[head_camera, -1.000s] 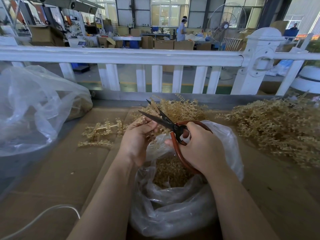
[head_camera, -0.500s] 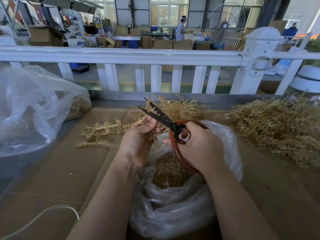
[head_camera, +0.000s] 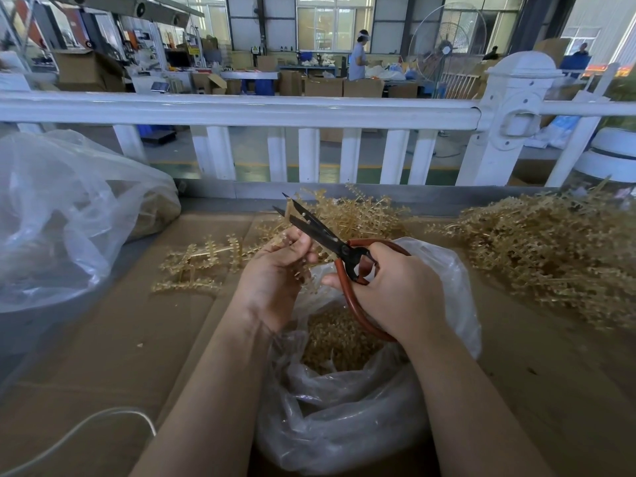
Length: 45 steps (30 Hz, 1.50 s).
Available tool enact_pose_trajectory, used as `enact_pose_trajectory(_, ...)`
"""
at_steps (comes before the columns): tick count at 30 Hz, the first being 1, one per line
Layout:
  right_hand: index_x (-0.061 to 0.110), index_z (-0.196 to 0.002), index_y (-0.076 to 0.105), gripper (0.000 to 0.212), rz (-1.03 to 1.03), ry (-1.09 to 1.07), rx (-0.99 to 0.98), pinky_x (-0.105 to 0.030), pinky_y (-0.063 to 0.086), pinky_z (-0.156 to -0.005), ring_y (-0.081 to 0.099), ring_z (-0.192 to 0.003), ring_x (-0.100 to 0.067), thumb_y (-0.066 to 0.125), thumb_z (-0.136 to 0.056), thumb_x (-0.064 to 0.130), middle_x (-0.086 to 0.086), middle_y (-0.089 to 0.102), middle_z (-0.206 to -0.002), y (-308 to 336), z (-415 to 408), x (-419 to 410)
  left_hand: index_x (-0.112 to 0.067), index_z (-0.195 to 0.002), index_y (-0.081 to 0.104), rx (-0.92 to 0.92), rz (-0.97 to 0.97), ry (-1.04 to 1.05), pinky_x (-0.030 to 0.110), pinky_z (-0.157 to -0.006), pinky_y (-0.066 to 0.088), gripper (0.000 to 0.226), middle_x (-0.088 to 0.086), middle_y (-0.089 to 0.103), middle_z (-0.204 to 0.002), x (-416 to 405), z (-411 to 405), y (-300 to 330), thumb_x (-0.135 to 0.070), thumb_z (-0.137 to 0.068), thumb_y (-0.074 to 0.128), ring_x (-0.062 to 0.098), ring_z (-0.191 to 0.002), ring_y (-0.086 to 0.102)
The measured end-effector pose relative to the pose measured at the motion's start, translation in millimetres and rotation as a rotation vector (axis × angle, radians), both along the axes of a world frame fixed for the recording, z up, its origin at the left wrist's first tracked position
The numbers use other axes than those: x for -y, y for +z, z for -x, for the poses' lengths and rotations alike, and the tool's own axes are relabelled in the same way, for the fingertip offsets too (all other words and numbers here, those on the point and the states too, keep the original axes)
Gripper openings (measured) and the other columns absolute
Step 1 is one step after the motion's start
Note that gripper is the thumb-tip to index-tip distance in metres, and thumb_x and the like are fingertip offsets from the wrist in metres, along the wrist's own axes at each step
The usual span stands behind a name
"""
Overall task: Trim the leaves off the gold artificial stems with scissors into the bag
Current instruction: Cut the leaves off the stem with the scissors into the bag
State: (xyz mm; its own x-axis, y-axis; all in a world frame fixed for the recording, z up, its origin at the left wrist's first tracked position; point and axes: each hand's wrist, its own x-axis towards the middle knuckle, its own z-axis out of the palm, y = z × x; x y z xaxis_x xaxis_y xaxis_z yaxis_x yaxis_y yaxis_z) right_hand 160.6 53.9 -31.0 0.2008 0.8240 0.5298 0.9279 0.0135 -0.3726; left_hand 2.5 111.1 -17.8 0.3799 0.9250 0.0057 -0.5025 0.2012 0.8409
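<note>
Above the bag, the left hand pinched a light, springy stem; the right hand gripped the scissors, blades parted.

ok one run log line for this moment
left hand holds gold stem | right hand grips scissors, blades open | over bag | clippings inside

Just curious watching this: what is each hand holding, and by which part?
The right hand grips the scissors by their red handles. The left hand pinches a gold stem; which part is hidden.
</note>
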Motion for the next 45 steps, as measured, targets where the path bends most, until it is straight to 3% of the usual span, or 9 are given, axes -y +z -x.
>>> enact_pose_trajectory(8,0.035,-0.076,0.051,0.065,0.007,-0.015,0.004,-0.013,0.03,-0.05,0.043,-0.056,0.006,0.031,-0.064,0.097,0.021,0.052,-0.067,-0.7,-2.3,1.1,-0.023,-0.071,0.055,-0.056,-0.079,0.015,0.025,-0.06,0.033,0.016,-0.004,0.055,-0.068,1.3,0.4,1.8,-0.012,-0.076,0.065,0.008,-0.063,0.051)
enact_pose_trajectory(12,0.036,-0.077,0.05,0.066,0.012,-0.009,0.004,-0.012,0.029,-0.051,0.044,-0.059,0.003,0.029,-0.062,0.096,0.023,0.052,-0.071,-0.8,-2.9,1.5,-0.02,-0.085,0.059,-0.098,-0.128,0.061,0.026,-0.066,0.041,0.011,-0.002,0.063,-0.083,-0.3,2.4,2.6,-0.009,-0.087,0.059,0.009,-0.071,0.058)
enact_pose_trajectory(15,0.035,-0.076,0.05,0.056,0.007,-0.012,0.01,-0.012,0.029,-0.051,0.043,-0.056,0.005,0.044,-0.069,0.09,0.025,0.048,-0.068,-0.9,-3.6,1.3,-0.013,-0.093,0.062,-0.061,-0.15,0.105,0.023,-0.071,0.047,0.006,0.002,0.066,-0.09,-0.9,2.8,2.9,-0.01,-0.093,0.057,0.009,-0.075,0.06)
enact_pose_trajectory(17,0.034,-0.076,0.054,0.056,0.001,-0.021,0.01,-0.012,0.028,-0.05,0.039,-0.056,0.009,0.046,-0.07,0.09,0.025,0.048,-0.068,-0.7,-4.0,1.3,-0.01,-0.089,0.064,-0.047,-0.175,0.127,0.02,-0.07,0.048,0.003,0.002,0.068,-0.086,-0.1,2.5,3.1,-0.011,-0.088,0.062,0.008,-0.073,0.061)
enact_pose_trajectory(22,0.032,-0.085,0.063,0.08,-0.013,-0.008,0.014,-0.012,0.035,-0.051,0.049,-0.059,0.003,0.024,-0.063,0.098,0.022,0.058,-0.072,0.6,-5.4,3.1,-0.011,-0.085,0.065,-0.087,-0.201,0.137,0.017,-0.064,0.045,0.011,-0.004,0.066,-0.074,0.4,1.1,1.8,-0.02,-0.078,0.066,0.006,-0.067,0.055)
enact_pose_trajectory(28,0.033,-0.078,0.055,0.064,-0.011,-0.032,0.032,-0.015,0.033,-0.048,0.046,-0.057,0.005,0.038,-0.066,0.093,0.021,0.053,-0.065,1.5,-5.7,2.6,-0.015,-0.074,0.068,-0.085,-0.174,0.153,0.023,-0.07,0.042,0.005,-0.003,0.065,-0.073,0.9,-1.6,-0.1,-0.018,-0.078,0.066,0.009,-0.07,0.052)
enact_pose_trajectory(34,0.035,-0.067,0.04,0.055,-0.04,-0.018,0.003,-0.015,0.026,-0.046,0.041,-0.053,0.006,0.046,-0.067,0.09,0.024,0.042,-0.057,2.1,-3.1,4.5,-0.022,-0.065,0.076,-0.053,-0.165,0.126,0.015,-0.067,0.05,0.014,-0.007,0.068,-0.072,2.8,-1.7,2.0,-0.019,-0.075,0.066,0.005,-0.068,0.059)
enact_pose_trajectory(40,0.033,-0.069,0.049,0.059,-0.029,-0.004,-0.012,-0.015,0.031,-0.049,0.043,-0.054,0.006,0.042,-0.067,0.091,0.025,0.042,-0.058,-0.1,-3.9,4.1,-0.022,-0.068,0.078,-0.027,-0.159,0.107,0.014,-0.064,0.051,0.014,-0.008,0.071,-0.075,2.8,-0.6,2.2,-0.019,-0.077,0.066,0.003,-0.068,0.064)
enact_pose_trajectory(45,0.035,-0.074,0.052,0.056,-0.042,-0.008,-0.002,-0.014,0.032,-0.048,0.042,-0.053,0.008,0.044,-0.07,0.09,0.026,0.041,-0.059,0.2,-3.9,4.2,-0.024,-0.068,0.074,-0.097,-0.217,0.087,0.023,-0.074,0.044,0.014,-0.007,0.063,-0.071,1.9,-0.2,0.2,-0.022,-0.08,0.065,0.008,-0.068,0.051)
